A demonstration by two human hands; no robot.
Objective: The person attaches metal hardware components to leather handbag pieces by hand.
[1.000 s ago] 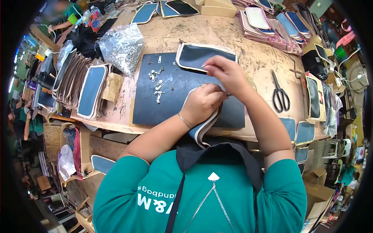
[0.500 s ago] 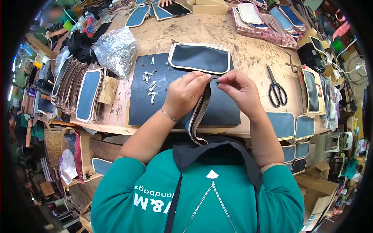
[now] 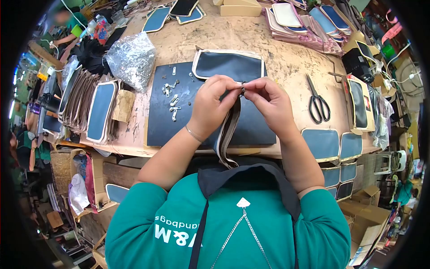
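My left hand (image 3: 214,105) pinches the upper end of a dark zipper strip (image 3: 229,130), which hangs down over the table's front edge. Close against it, my right hand (image 3: 270,104) is closed on a small dark piece at the same end of the strip; the fingertips hide most of it. Both hands are above a black board (image 3: 170,130). Several metal zipper pulls (image 3: 174,108) lie on the board's left part. Just beyond my fingers is a dark blue panel (image 3: 229,65) with a pale border.
Black scissors (image 3: 319,105) lie to the right of the board. A clear plastic bag (image 3: 131,60) of metal parts and stacked panels (image 3: 101,112) are at the left. Pink-edged panels (image 3: 298,38) are piled at the back right. Another person (image 3: 69,31) is at the far left.
My right hand has moved left, bringing its fingertips against the strip's end beside my left hand. Another person's hand has gone from the panels at the back.
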